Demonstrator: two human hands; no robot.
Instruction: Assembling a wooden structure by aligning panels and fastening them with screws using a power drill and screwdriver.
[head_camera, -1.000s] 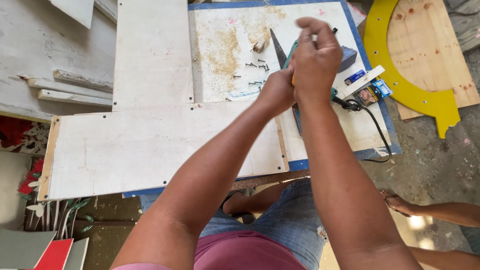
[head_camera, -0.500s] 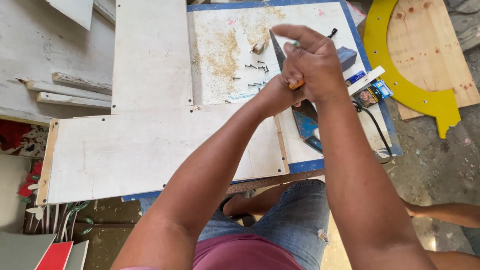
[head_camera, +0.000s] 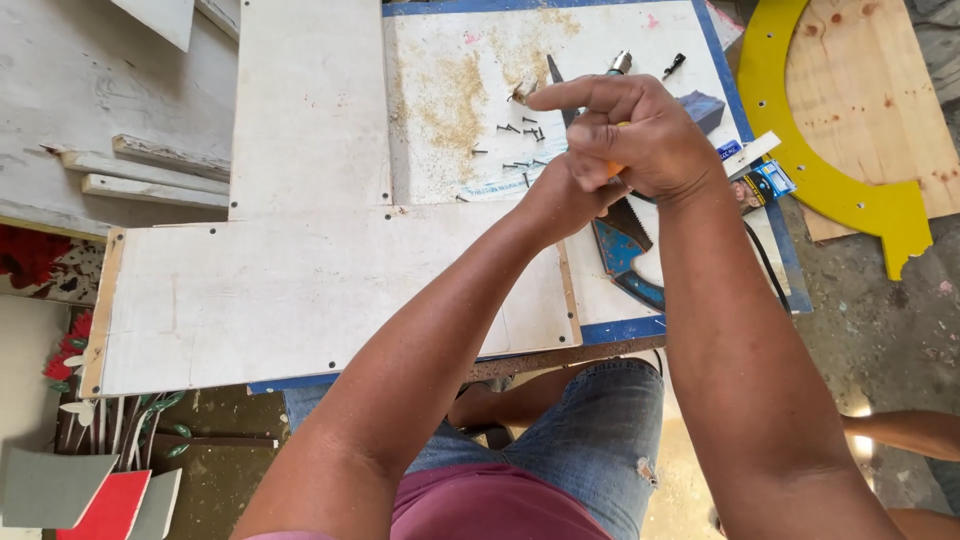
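My right hand (head_camera: 645, 135) is closed around a tool with an orange handle (head_camera: 615, 167), forefinger stretched out to the left. My left hand (head_camera: 562, 195) is curled just below and against it; what it grips is hidden. Both hands hover over the right end of an L-shaped white board (head_camera: 300, 290) lying on the blue-edged table (head_camera: 620, 330). A handsaw with a blue handle (head_camera: 618, 250) lies under my hands, its blade tip (head_camera: 553, 72) pointing away. Loose dark screws (head_camera: 510, 150) and sawdust (head_camera: 455, 95) lie beyond the board.
A yellow curved panel (head_camera: 830, 185) on plywood (head_camera: 880, 90) lies to the right. A small box (head_camera: 768, 185), a dark block (head_camera: 702, 105) and a black cable (head_camera: 765, 265) sit by the saw. White planks (head_camera: 150, 170) are left. Another person's arm (head_camera: 900, 430) shows lower right.
Both hands have drawn back toward me, from over the saw blade to the board's right end. The saw's blue handle now shows beneath them.
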